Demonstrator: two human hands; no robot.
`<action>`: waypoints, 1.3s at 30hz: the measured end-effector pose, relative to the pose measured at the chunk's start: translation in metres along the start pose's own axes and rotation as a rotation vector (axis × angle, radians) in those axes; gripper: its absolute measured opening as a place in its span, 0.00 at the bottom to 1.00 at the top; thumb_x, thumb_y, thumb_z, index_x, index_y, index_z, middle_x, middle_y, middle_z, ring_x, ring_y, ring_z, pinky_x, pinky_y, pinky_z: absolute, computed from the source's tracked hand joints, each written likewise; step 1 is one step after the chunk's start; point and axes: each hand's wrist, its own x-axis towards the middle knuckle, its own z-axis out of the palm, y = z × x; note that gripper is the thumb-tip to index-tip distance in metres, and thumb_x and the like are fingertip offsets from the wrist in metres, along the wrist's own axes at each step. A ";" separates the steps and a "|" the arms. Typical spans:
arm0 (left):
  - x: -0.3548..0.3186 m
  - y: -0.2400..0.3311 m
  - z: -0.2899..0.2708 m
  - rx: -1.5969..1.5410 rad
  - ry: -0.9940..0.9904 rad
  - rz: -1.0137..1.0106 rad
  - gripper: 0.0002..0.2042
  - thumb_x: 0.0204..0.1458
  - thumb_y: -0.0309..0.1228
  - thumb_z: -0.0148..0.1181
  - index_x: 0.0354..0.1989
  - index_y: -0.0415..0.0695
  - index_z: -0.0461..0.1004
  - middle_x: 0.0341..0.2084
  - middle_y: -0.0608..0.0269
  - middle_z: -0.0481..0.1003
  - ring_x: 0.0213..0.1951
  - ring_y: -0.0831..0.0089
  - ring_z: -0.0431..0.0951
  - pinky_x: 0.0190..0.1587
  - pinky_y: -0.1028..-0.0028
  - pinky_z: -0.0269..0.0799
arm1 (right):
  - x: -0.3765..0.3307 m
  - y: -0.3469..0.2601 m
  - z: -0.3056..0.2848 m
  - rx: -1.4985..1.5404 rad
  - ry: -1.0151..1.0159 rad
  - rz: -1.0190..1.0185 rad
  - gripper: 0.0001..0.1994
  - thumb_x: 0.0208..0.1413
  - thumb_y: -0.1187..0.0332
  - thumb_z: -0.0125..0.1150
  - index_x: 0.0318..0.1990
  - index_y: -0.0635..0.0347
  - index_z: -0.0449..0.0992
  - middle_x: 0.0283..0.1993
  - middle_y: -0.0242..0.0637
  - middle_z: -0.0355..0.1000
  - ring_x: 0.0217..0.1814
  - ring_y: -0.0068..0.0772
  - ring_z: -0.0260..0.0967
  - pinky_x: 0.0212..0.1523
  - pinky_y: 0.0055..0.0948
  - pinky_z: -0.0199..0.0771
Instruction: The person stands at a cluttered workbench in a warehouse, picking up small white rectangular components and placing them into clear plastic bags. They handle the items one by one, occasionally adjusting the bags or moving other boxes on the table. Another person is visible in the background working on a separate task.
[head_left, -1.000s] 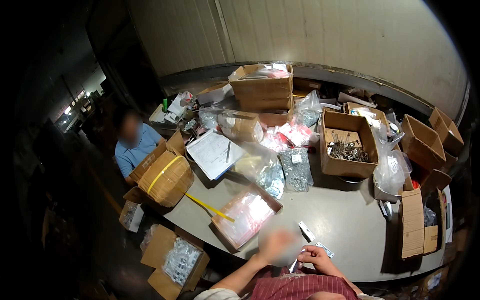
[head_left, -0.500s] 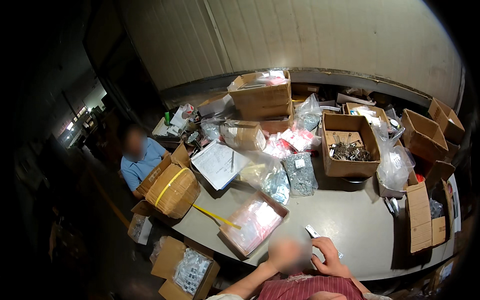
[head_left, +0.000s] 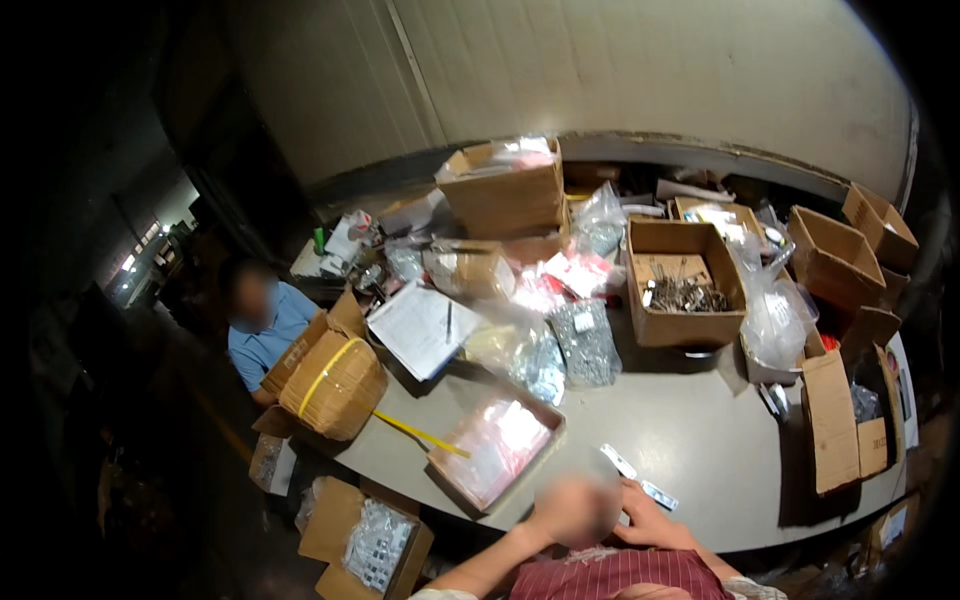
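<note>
Near the table's front edge, my left hand (head_left: 572,512) is held close against my right hand (head_left: 645,520). A blurred patch covers the left fingers, so what they hold cannot be made out. The right fingers are bent and drawn together toward the left hand; anything between them is hidden. Just beyond the hands lies a small white and silver metal piece (head_left: 618,461). A second small flat piece (head_left: 659,495) rests beside the right knuckles, apart from the first. Left of my hands sits a shallow cardboard tray (head_left: 532,458) of clear and pink plastic bags.
A carton of metal parts (head_left: 690,331) stands beyond the hands, beside bagged hardware (head_left: 585,345). Written sheets (head_left: 415,325) and a strapped carton (head_left: 330,390) lie left, with a person (head_left: 272,325) in blue behind. An open carton (head_left: 832,425) stands right; another (head_left: 330,520) sits below the table's left edge.
The whole view has shifted slightly. My right hand has drawn in closer to the left, and the second small piece beside it shows more fully.
</note>
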 end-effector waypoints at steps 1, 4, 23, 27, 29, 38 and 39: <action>0.002 0.003 -0.009 0.000 -0.016 0.036 0.23 0.44 0.33 0.69 0.50 0.40 0.74 0.39 0.52 0.74 0.45 0.50 0.74 0.51 0.57 0.67 | -0.001 0.000 -0.001 0.004 -0.026 0.041 0.26 0.42 0.68 0.63 0.54 0.59 0.74 0.60 0.47 0.70 0.66 0.49 0.65 0.73 0.60 0.44; 0.002 -0.027 0.025 0.064 0.343 0.128 0.27 0.43 0.31 0.70 0.53 0.39 0.72 0.42 0.50 0.73 0.51 0.47 0.72 0.54 0.56 0.65 | -0.003 0.006 -0.001 -0.005 -0.117 0.117 0.32 0.40 0.63 0.65 0.58 0.59 0.72 0.74 0.50 0.57 0.79 0.53 0.47 0.75 0.67 0.24; 0.005 -0.089 0.121 -0.144 0.242 -0.007 0.13 0.41 0.22 0.63 0.38 0.40 0.72 0.34 0.53 0.73 0.42 0.52 0.72 0.50 0.57 0.65 | 0.013 0.040 0.006 0.078 -0.017 0.054 0.19 0.46 0.78 0.54 0.47 0.59 0.81 0.52 0.43 0.77 0.55 0.46 0.74 0.72 0.55 0.55; 0.005 -0.112 0.153 -0.083 0.423 -0.111 0.10 0.46 0.22 0.62 0.38 0.42 0.72 0.34 0.55 0.73 0.42 0.52 0.72 0.48 0.57 0.66 | 0.051 0.097 -0.005 -0.197 0.215 0.138 0.23 0.45 0.80 0.53 0.53 0.62 0.76 0.60 0.51 0.73 0.62 0.55 0.69 0.63 0.42 0.70; 0.000 -0.116 0.159 -0.151 0.451 -0.140 0.10 0.47 0.22 0.62 0.38 0.42 0.72 0.35 0.55 0.73 0.42 0.52 0.72 0.48 0.57 0.66 | 0.091 0.116 -0.019 -0.305 0.167 0.110 0.25 0.49 0.77 0.57 0.59 0.62 0.70 0.68 0.51 0.62 0.66 0.57 0.64 0.64 0.44 0.69; 0.005 -0.118 0.156 -0.184 0.514 -0.115 0.08 0.52 0.26 0.64 0.40 0.43 0.74 0.32 0.57 0.78 0.34 0.56 0.79 0.37 0.60 0.74 | 0.169 0.212 -0.014 -0.838 0.159 -0.023 0.37 0.62 0.48 0.57 0.65 0.75 0.61 0.70 0.65 0.56 0.74 0.66 0.51 0.74 0.51 0.51; 0.003 -0.121 0.157 -0.181 0.514 -0.130 0.08 0.53 0.26 0.64 0.40 0.44 0.74 0.32 0.57 0.78 0.34 0.56 0.79 0.37 0.60 0.74 | 0.166 0.205 -0.011 -0.807 0.124 -0.036 0.37 0.62 0.47 0.56 0.65 0.74 0.61 0.71 0.64 0.55 0.75 0.65 0.50 0.74 0.51 0.50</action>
